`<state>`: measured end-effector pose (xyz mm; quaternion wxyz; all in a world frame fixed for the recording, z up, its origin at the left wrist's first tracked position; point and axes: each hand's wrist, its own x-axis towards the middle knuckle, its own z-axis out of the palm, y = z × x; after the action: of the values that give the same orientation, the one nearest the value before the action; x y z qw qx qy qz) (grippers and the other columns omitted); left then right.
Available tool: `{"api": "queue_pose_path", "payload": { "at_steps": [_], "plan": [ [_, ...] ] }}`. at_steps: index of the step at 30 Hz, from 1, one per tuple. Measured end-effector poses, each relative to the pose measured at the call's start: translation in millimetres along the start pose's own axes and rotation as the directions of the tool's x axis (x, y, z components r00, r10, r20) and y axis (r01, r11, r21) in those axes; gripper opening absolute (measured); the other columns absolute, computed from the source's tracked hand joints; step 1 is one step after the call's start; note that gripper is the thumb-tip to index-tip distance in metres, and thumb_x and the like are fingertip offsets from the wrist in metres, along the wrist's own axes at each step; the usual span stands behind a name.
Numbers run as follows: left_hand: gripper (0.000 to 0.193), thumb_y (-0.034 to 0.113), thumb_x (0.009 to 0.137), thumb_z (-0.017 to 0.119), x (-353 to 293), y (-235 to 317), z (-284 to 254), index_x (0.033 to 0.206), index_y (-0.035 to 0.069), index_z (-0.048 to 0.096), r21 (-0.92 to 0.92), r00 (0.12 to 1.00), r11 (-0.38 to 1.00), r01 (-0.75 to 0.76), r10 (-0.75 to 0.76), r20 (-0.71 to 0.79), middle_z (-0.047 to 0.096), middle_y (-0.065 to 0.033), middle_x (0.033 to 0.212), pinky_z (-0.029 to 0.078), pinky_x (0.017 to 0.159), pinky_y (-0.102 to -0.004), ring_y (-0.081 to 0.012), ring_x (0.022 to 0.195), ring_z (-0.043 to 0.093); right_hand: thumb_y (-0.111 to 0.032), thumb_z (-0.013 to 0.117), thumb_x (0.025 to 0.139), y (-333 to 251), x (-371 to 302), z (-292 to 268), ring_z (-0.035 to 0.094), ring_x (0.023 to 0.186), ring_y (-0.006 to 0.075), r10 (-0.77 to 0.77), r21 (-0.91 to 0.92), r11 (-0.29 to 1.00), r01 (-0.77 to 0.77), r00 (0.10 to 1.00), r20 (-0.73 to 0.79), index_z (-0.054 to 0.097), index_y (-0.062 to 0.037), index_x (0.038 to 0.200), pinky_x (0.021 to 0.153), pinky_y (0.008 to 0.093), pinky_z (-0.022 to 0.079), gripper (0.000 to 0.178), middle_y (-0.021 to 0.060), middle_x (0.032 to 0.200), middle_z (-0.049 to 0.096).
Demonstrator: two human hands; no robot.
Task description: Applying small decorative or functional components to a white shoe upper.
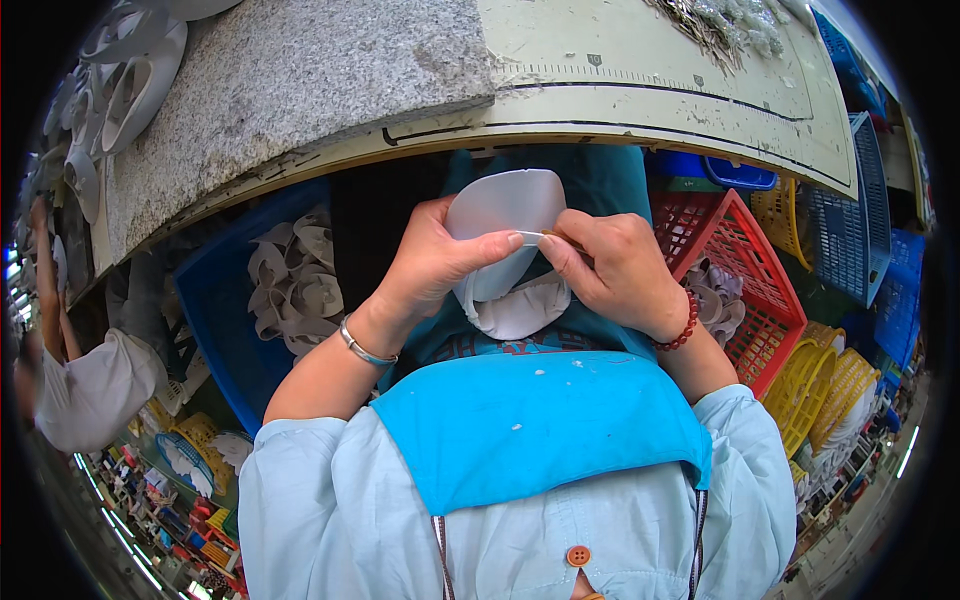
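Note:
My left hand (432, 262) grips a pale grey, curved shoe-upper piece (503, 205) over my lap, thumb across its right edge. Below it a second pale piece (518, 308) hangs, joined or overlapping with the first. My right hand (612, 262) pinches the same edge from the right, fingertips almost touching my left thumb; something thin and brownish shows between its fingers, too small to identify. A silver bangle is on my left wrist, a red bead bracelet on my right. A blue apron (540, 430) covers my lap.
A cream worktable (640, 90) with a granite slab (290, 80) lies ahead. A blue crate (215, 320) of grey pieces sits at my left, a red basket (765, 290) with more at my right. Blue and yellow baskets (850, 220) stand far right. Another person's sleeve (90, 390) is at far left.

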<state>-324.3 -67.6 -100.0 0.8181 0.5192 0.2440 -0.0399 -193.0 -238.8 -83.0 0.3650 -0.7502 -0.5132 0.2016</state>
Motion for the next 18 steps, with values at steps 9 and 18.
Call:
{"api": "queue_pose_path", "payload": {
  "at_steps": [9, 18],
  "plan": [
    [0.028, 0.016, 0.077, 0.081, -2, -6, 6, 0.095, -0.003, 0.07, 0.165, 0.996, 0.984, -0.072, 0.079, -0.035, 0.069, -0.0044, 0.085, 0.05, 0.07, -0.0227, -0.0072, 0.076, 0.061, -0.017, 0.061, 0.084, 0, -4, 12, 0.058, 0.048, 0.0311, 0.014, 0.0, 1.0, -0.014, 0.999, -0.031, 0.059, -0.0053, 0.071, 0.045, 0.0406, 0.043, 0.018, 0.0129, 0.054, 0.057],
    [0.014, 0.009, 0.079, 0.076, -10, -9, 17, 0.088, -0.002, 0.072, 0.32, 0.947, 0.91, -0.263, 0.307, -0.095, 0.067, 0.0008, 0.077, 0.047, 0.061, -0.0195, -0.0021, 0.069, 0.056, -0.016, 0.063, 0.078, -7, -2, 21, 0.056, 0.046, 0.0295, -0.063, -0.137, 0.989, 0.047, 0.991, -0.115, 0.056, -0.0059, 0.065, 0.043, 0.0392, 0.042, 0.017, 0.0113, 0.056, 0.058]
  ]
}}
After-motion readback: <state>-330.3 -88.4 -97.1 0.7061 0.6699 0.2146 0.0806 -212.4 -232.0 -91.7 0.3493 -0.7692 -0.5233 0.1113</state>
